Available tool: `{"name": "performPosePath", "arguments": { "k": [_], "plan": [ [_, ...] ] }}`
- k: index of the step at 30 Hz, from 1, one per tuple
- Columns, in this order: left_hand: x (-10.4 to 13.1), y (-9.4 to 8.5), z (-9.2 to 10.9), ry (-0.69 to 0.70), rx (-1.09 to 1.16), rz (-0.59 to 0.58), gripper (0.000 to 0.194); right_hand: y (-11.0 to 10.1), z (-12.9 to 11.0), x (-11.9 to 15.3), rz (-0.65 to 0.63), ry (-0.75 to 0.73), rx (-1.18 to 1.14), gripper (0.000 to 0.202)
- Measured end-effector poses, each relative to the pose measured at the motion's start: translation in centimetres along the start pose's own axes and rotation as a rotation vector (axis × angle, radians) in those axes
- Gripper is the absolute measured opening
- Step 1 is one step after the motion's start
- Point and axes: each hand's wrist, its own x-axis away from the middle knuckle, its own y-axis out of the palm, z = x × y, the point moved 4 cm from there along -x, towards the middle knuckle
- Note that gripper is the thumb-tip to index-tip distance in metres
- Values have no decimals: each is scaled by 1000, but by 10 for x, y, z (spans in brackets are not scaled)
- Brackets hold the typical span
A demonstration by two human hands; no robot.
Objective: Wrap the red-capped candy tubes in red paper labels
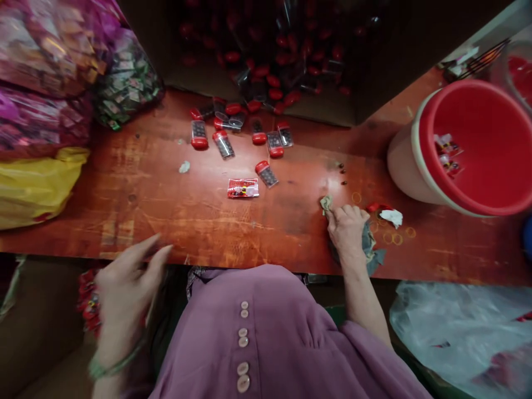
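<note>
head view: your left hand (124, 280) is open, apart from your right hand (348, 228), its grip unclear; nudging farther could scatter the small dark beads (344, 183).

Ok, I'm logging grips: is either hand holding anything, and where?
Left hand: nothing visible, fingers apart. Right hand is over the cloth; whether it grips can't be told.

1. Yellow plastic bag (37, 188) at the left edge, on the worn red-orange tabletop (286, 244)
2. Small pale scrap (184, 167), lying flat at left of centre
3. Loose rubber bands (397, 239) on the right
4. Crumpled white scrap (391, 218) near them
5. Translucent plastic bag (449, 316), lower right, below the table edge
6. Blue object (527, 235), partly cut off at right
</note>
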Motion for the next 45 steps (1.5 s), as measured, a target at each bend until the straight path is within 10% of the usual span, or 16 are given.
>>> {"name": "performPosePath", "arguments": {
  "k": [7,13,19,23,30,36,45],
  "plan": [
    [-34,212,172,841,22,-496,47,-9,3,3,25,-75,-46,26],
    [-28,284,207,1050,-218,-491,40,-14,10,20,62,-133,-138,29],
    [-37,281,212,1156,-109,-455,35,-14,27,19,59,-54,-178,38],
    [-47,243,193,1082,-28,-346,34,-31,21,9,-31,-29,-203,45],
    [-81,161,101,709,-209,-246,34,-37,-80,-48,-43,-174,-434,31],
    [-85,164,60,649,-232,-351,41,-2,-146,-92,-137,-138,-366,38],
    [-97,151,57,761,-211,-119,25,21,-145,-95,-87,21,-754,35]
  ]
}}
